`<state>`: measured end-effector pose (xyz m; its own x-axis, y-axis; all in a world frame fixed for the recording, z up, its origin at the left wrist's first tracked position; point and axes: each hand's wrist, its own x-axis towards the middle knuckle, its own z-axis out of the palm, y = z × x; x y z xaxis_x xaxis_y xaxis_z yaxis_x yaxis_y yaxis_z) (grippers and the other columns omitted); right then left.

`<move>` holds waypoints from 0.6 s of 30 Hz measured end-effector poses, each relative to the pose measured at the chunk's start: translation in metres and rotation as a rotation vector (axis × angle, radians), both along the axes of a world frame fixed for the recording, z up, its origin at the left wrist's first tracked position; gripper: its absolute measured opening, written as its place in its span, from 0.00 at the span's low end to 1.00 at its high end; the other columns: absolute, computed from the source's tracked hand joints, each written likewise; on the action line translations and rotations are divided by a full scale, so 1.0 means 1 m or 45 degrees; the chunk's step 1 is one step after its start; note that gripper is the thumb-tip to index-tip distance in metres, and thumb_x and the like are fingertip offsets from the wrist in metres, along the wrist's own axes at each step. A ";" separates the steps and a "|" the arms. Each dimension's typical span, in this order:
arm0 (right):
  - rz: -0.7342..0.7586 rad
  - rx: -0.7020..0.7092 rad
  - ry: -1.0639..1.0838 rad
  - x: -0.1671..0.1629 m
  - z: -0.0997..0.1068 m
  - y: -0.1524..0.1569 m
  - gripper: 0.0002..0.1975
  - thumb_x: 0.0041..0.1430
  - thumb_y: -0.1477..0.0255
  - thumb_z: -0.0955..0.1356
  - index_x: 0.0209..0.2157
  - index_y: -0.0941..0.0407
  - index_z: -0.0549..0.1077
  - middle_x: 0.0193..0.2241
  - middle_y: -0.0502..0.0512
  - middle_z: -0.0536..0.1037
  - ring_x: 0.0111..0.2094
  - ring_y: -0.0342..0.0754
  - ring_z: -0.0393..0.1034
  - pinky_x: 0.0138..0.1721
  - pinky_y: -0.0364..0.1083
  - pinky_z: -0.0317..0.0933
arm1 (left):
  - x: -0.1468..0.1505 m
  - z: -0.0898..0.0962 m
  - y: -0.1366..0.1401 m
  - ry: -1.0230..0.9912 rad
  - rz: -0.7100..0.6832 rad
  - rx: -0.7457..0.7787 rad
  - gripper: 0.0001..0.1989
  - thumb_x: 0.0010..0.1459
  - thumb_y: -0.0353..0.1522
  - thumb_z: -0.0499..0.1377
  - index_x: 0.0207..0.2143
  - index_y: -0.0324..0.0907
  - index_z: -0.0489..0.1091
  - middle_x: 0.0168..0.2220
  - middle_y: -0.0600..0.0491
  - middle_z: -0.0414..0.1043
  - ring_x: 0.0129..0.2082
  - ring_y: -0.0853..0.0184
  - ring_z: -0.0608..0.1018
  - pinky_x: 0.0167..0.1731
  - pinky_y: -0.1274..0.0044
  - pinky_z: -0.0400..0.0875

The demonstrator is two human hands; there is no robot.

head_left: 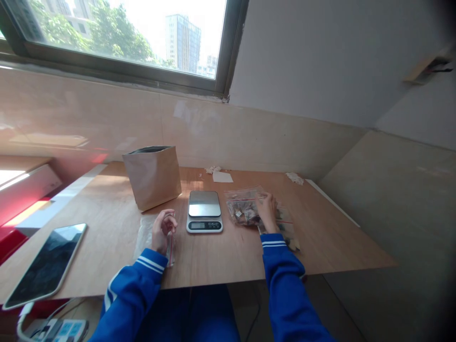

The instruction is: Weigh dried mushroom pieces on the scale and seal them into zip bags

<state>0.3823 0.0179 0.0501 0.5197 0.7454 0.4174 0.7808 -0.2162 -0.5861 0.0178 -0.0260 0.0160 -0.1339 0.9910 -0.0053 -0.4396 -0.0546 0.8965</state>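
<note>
My left hand [164, 229] rests over flat clear zip bags [143, 232] left of the scale. Its fingers curl loosely, a gap shows between them and the thumb, and nothing is seen in them. A digital kitchen scale [204, 211] with a bare steel top and a lit display sits between my hands. To its right lies a clear zip bag of small brownish pieces [244, 212]. My right hand [267, 209] is closed at this bag's upper right part, its fingertips partly hidden. Under my right wrist is another clear zip bag [288, 230] with pale brown contents.
A brown kraft paper pouch [155, 178] stands open behind my left hand. A tablet [48, 263] with a charging cable lies at the left edge. White paper [223, 177] and crumpled tissue [295, 178] lie at the back, near the wall. A power strip [59, 330] is below.
</note>
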 end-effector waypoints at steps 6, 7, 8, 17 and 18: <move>0.071 -0.129 -0.454 -0.046 -0.033 -0.024 0.26 0.64 0.63 0.58 0.59 0.61 0.63 0.61 0.70 0.61 0.59 0.62 0.57 0.55 0.56 0.53 | 0.003 -0.001 -0.002 0.273 0.183 0.180 0.14 0.58 0.43 0.53 0.36 0.41 0.66 0.22 0.56 0.68 0.18 0.72 0.67 0.18 0.81 0.59; 0.097 -0.192 -0.494 -0.051 -0.039 -0.026 0.26 0.65 0.63 0.58 0.60 0.61 0.63 0.62 0.69 0.59 0.60 0.62 0.55 0.56 0.57 0.52 | 0.003 0.002 -0.003 0.361 0.249 0.211 0.14 0.59 0.42 0.52 0.36 0.40 0.67 0.24 0.55 0.69 0.20 0.72 0.68 0.18 0.81 0.60; 0.112 -0.251 -0.523 -0.055 -0.045 -0.027 0.26 0.65 0.63 0.58 0.60 0.61 0.62 0.63 0.69 0.58 0.61 0.62 0.54 0.58 0.57 0.50 | 0.003 0.008 -0.004 0.470 0.329 0.244 0.13 0.60 0.41 0.51 0.37 0.40 0.67 0.26 0.54 0.69 0.22 0.71 0.69 0.20 0.81 0.62; 0.124 -0.344 -0.480 -0.053 -0.066 -0.023 0.28 0.67 0.65 0.54 0.63 0.64 0.59 0.65 0.67 0.56 0.64 0.59 0.50 0.63 0.57 0.44 | -0.041 0.143 0.037 1.492 1.095 0.681 0.15 0.64 0.34 0.50 0.51 0.45 0.70 0.55 0.43 0.62 0.55 0.56 0.66 0.55 0.61 0.59; 0.128 -0.314 -0.457 -0.054 -0.066 -0.023 0.27 0.66 0.66 0.55 0.62 0.64 0.60 0.64 0.68 0.57 0.64 0.60 0.51 0.63 0.58 0.43 | -0.049 0.153 0.048 1.542 1.121 0.635 0.15 0.64 0.34 0.51 0.51 0.46 0.70 0.58 0.43 0.60 0.57 0.53 0.64 0.56 0.58 0.56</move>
